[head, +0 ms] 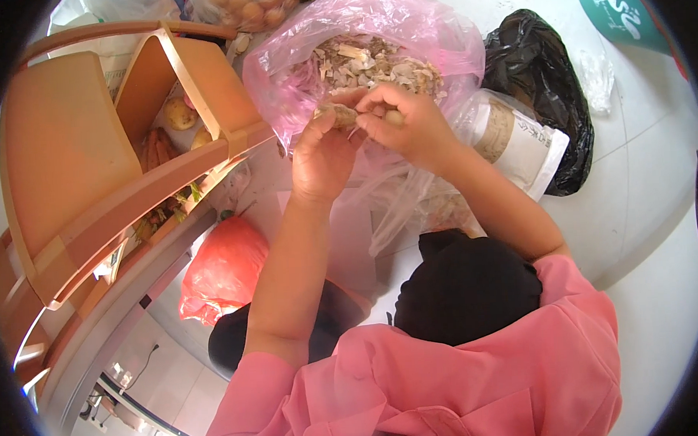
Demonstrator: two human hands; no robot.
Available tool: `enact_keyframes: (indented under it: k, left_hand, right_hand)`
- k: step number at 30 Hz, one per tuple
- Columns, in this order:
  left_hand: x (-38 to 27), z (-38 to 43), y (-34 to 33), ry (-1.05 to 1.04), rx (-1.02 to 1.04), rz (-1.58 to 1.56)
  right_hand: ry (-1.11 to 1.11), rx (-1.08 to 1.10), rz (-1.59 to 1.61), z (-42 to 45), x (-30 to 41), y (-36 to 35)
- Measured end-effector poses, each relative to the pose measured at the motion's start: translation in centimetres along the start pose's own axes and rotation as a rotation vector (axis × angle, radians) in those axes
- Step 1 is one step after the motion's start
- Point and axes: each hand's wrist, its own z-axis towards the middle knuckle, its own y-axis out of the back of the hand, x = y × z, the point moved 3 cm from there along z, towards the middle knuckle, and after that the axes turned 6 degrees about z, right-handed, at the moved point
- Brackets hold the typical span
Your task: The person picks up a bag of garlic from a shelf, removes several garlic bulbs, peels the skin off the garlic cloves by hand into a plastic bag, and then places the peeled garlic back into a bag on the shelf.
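Note:
My left hand (326,154) holds a lumpy, pale brown piece (340,116) that looks like part of a garlic bulb. The fingers of my right hand (418,124) pinch at its right side. A small, pale, rounded piece (394,118), perhaps a clove, is tucked in my right hand. Both hands are raised over the near side of an open pink plastic bag (375,9). Inside the bag lies a heap of dry, pale skins and stalk bits (398,72). My fingers hide part of what they hold.
At left stands an orange-brown plastic rack (66,154) with potatoes (179,113) and carrots (158,149). A red plastic bag (225,264) lies beside my left arm. To the right are a white packet with writing (524,143), a black plastic bag (539,87) and a green container (620,10).

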Motion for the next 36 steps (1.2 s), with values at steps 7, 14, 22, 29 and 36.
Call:
enact_keyframes:
  k: [7,14,22,29,36]
  left_hand:
    - [1.4,-0.4,0.6,-0.033,-0.309,0.434]
    - [-0.2,-1.3,-0.8,-0.409,-0.421,1.141]
    - [-0.5,-1.6,-0.9,-0.457,-0.343,1.414]
    - [-0.7,-2.2,-2.2,-0.419,-0.378,0.993]
    - [-0.5,-1.9,-2.3,-0.371,-0.345,1.132]
  right_hand:
    - [0.084,0.063,-0.425,0.3,-0.1,-0.7]
    - [-0.085,0.221,-0.241,-0.2,-1.0,-1.6]
    - [-0.064,0.387,-0.554,-0.7,-0.8,-2.6]
    - [0.108,0.256,-0.395,-1.3,-0.4,-2.3]
    - [0.073,0.195,-0.254,-1.6,0.0,-1.8]
